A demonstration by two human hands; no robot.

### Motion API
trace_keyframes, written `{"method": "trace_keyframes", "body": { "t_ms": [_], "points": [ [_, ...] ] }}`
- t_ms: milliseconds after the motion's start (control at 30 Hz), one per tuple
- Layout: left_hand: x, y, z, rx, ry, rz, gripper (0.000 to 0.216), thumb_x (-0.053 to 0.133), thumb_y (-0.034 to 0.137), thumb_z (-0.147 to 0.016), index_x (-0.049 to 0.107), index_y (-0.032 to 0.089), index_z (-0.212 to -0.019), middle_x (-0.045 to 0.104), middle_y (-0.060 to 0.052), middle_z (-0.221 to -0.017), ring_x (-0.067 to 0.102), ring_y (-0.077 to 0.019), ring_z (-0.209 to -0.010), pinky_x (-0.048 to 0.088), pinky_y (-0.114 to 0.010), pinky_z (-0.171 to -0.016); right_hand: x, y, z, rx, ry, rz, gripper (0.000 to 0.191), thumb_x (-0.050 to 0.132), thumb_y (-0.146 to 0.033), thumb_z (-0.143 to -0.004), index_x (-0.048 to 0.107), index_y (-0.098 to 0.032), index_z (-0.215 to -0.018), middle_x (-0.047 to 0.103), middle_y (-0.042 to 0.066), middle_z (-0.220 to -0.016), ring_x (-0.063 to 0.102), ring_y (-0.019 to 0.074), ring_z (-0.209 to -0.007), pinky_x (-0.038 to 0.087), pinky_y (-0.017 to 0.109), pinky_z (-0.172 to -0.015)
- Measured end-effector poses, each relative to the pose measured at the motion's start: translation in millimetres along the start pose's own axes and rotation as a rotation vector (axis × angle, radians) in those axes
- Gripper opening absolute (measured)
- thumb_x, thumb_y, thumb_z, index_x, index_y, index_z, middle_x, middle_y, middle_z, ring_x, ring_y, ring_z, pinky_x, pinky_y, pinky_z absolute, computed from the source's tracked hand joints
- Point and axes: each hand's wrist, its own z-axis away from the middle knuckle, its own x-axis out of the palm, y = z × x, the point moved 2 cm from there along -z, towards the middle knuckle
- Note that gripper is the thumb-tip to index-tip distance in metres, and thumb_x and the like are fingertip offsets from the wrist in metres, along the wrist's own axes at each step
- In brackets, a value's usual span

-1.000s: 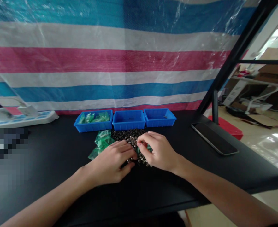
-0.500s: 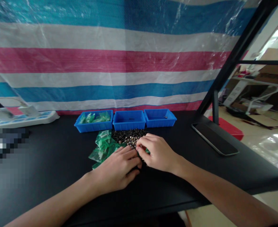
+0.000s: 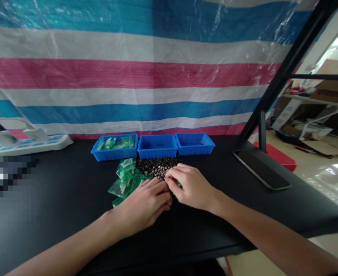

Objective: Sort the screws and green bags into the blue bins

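Observation:
My left hand (image 3: 147, 202) rests at the near edge of a pile of small parts, its fingers curled and pressed together. Touching its fingertips, my right hand (image 3: 191, 187) has thumb and index finger in a pinch. Whatever either hand holds is too small or hidden to make out. Beyond the fingers lie dark screws (image 3: 148, 165) and shiny small metal pieces (image 3: 159, 172), partly covered by my hands. Small green plastic bags (image 3: 126, 174) with pale pieces inside lie left of the pile, partly beneath my left hand.
Behind the pile stand three blue bins: the left bin (image 3: 114, 155) with green bags, the middle bin (image 3: 157, 153) with one dark piece, the right bin (image 3: 196, 150) with one small piece. A phone (image 3: 261, 168) lies right; a power strip (image 3: 53, 142) sits back left.
The fingers of my left hand have drawn closer together and curled in. My right hand stays almost in place, still pinched. The bins and bags are unmoved.

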Motion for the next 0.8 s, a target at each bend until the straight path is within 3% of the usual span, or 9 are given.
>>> {"method": "trace_keyframes", "body": {
  "t_ms": [100,200,367,467,667,800],
  "points": [
    [-0.8,-1.8,-0.5,0.010,0.060,-0.009,0.012,0.041,0.018,-0.086,0.053,0.017,-0.083,0.056,-0.005,-0.087,0.046,-0.0190,-0.081,0.040,-0.033,-0.073,-0.7,0.0,0.0,0.002,0.013,-0.018,0.011,0.046,-0.016,-0.084,0.055,-0.017,-0.078,0.060,0.002,-0.073,0.050,0.0135,-0.069,0.036,0.025,-0.064],
    [-6.1,-6.7,-0.2,-0.018,0.201,0.040,0.014,0.039,0.016,-0.087,0.051,0.015,-0.080,0.055,-0.005,-0.081,0.046,-0.0179,-0.075,0.041,-0.031,-0.068,-2.2,-0.1,0.1,0.014,0.031,-0.050,0.009,0.046,-0.015,-0.083,0.055,-0.016,-0.083,0.060,0.002,-0.075,0.051,0.0135,-0.069,0.037,0.025,-0.063],
    [-14.7,-13.1,2.2,-0.027,0.438,0.183,0.021,0.036,0.011,-0.088,0.049,0.017,-0.104,0.056,-0.005,-0.090,0.048,-0.0158,-0.081,0.042,-0.028,-0.073,-1.9,-0.4,1.0,0.049,0.051,-0.088,0.013,0.043,-0.019,-0.084,0.054,-0.015,-0.090,0.059,0.004,-0.075,0.054,0.0143,-0.069,0.040,0.025,-0.064],
    [-16.0,-13.5,2.8,-0.051,0.483,0.256,0.021,0.039,0.012,-0.087,0.056,0.020,-0.098,0.057,-0.003,-0.088,0.051,-0.0144,-0.083,0.042,-0.026,-0.074,0.6,-1.8,1.6,0.070,0.042,-0.104,0.014,0.045,-0.022,-0.084,0.053,-0.016,-0.094,0.060,0.004,-0.077,0.055,0.0143,-0.070,0.041,0.026,-0.064],
    [-17.8,-18.8,1.5,-0.395,0.532,0.602,0.009,0.052,0.023,-0.081,0.057,0.018,-0.086,0.062,0.000,-0.079,0.057,-0.0129,-0.071,0.045,-0.022,-0.063,4.4,-5.0,2.4,0.085,0.037,-0.103,0.012,0.051,-0.027,-0.081,0.053,-0.016,-0.084,0.057,0.001,-0.067,0.053,0.0135,-0.063,0.039,0.025,-0.059],
    [-14.5,-21.7,-1.4,-0.411,0.517,0.796,0.010,0.054,0.025,-0.080,0.055,0.016,-0.084,0.061,0.000,-0.075,0.058,-0.0129,-0.070,0.046,-0.022,-0.062,3.4,-4.6,2.2,0.052,0.085,-0.126,0.011,0.048,-0.024,-0.083,0.053,-0.016,-0.077,0.057,0.002,-0.068,0.052,0.0133,-0.065,0.038,0.024,-0.060]
  ]
}}
